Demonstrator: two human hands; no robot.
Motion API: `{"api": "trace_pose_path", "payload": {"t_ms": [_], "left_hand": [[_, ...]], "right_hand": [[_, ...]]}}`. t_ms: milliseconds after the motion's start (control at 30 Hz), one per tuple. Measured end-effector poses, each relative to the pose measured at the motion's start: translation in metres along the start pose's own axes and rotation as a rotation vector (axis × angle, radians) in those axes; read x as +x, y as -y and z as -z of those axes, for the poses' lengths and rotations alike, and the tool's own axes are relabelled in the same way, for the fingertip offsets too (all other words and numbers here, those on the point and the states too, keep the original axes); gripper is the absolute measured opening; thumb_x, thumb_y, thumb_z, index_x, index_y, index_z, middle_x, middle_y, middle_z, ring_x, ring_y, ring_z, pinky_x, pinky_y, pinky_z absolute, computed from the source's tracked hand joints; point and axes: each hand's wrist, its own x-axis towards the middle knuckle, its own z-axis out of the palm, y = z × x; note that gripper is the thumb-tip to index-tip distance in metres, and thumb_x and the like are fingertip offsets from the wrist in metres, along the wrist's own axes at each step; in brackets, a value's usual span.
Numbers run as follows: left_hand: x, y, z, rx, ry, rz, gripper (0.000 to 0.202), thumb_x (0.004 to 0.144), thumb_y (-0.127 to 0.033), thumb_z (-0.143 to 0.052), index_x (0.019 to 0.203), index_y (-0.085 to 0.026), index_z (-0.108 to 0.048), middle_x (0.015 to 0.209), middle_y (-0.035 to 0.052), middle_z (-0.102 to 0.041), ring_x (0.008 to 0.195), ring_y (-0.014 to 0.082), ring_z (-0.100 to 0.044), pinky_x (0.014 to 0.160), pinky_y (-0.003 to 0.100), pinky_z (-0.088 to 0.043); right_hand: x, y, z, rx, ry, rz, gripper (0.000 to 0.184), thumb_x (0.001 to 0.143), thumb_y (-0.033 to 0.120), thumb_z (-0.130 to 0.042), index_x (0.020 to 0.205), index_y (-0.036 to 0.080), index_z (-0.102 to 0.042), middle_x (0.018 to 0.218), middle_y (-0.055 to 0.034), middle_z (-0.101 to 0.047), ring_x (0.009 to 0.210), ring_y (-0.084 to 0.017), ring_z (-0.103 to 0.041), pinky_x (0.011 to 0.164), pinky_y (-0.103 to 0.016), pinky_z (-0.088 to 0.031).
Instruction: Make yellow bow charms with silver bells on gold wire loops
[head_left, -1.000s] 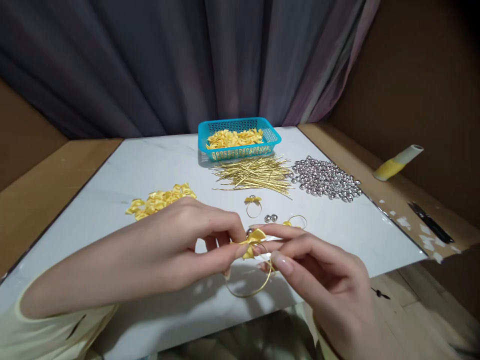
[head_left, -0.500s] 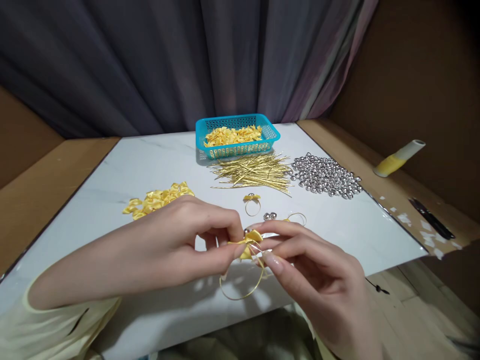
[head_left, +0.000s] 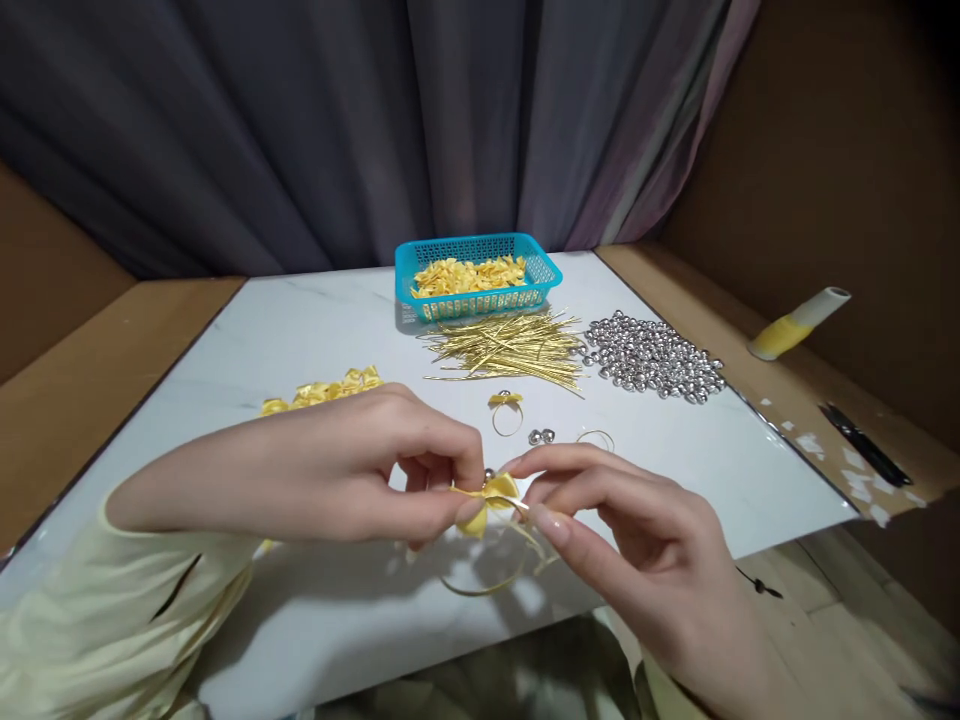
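Observation:
My left hand (head_left: 405, 470) pinches a yellow ribbon bow (head_left: 495, 490) between thumb and fingers. A silver bell (head_left: 489, 476) shows at the bow's upper side. Between its fingertips my right hand (head_left: 615, 530) grips the end of a thin gold cord (head_left: 517, 506) at the bow. A loop of the cord hangs below both hands, partly blurred. Just beyond them lie a finished-looking bow (head_left: 505, 400) with a cord loop, a pair of silver bells (head_left: 541, 437) and another cord loop (head_left: 596, 436), partly behind my right hand.
A blue basket (head_left: 480, 303) of yellow bows stands at the back. In front lies a heap of gold cords (head_left: 510, 350), with a pile of silver bells (head_left: 652, 355) to its right. More yellow bows (head_left: 322, 390) lie left; a tape-wrapped tube (head_left: 799, 324) and black pen-like tool (head_left: 866, 445) are right.
The right fingers have drawn the cord end slightly at the bow, and the bow has turned and shifted a little left. My left forearm has moved right and up.

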Motion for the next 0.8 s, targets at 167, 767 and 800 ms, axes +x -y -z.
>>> {"api": "trace_pose_path", "payload": {"t_ms": [167, 767, 800], "left_hand": [[0.001, -0.005, 0.006, 0.098, 0.074, -0.023, 0.015, 0.086, -0.013, -0.052, 0.075, -0.017, -0.060, 0.062, -0.0047, -0.060, 0.057, 0.0075, -0.057, 0.056, 0.014, -0.040], [0.004, -0.008, 0.002, 0.251, 0.034, -0.069, 0.016, 0.089, -0.015, -0.051, 0.075, -0.017, -0.059, 0.061, -0.0038, -0.061, 0.055, 0.0074, -0.056, 0.054, 0.015, -0.039], [0.004, -0.007, 0.002, 0.254, 0.017, -0.067, 0.016, 0.089, -0.015, -0.052, 0.075, -0.017, -0.059, 0.061, -0.0043, -0.061, 0.055, 0.0071, -0.056, 0.054, 0.015, -0.039]], "right_hand": [[-0.003, -0.003, 0.003, -0.015, -0.128, 0.069, 0.011, 0.088, 0.014, -0.061, 0.081, 0.021, -0.067, 0.094, -0.0029, -0.070, 0.085, -0.015, -0.066, 0.070, -0.024, -0.052], [0.008, 0.000, -0.004, 0.020, 0.035, 0.028, 0.015, 0.088, 0.015, -0.060, 0.078, 0.016, -0.071, 0.085, -0.0051, -0.066, 0.074, -0.013, -0.063, 0.059, -0.022, -0.053], [0.008, -0.001, -0.005, 0.020, 0.010, 0.027, 0.015, 0.088, 0.015, -0.060, 0.078, 0.016, -0.071, 0.085, -0.0046, -0.067, 0.074, -0.013, -0.063, 0.060, -0.022, -0.053]]}}
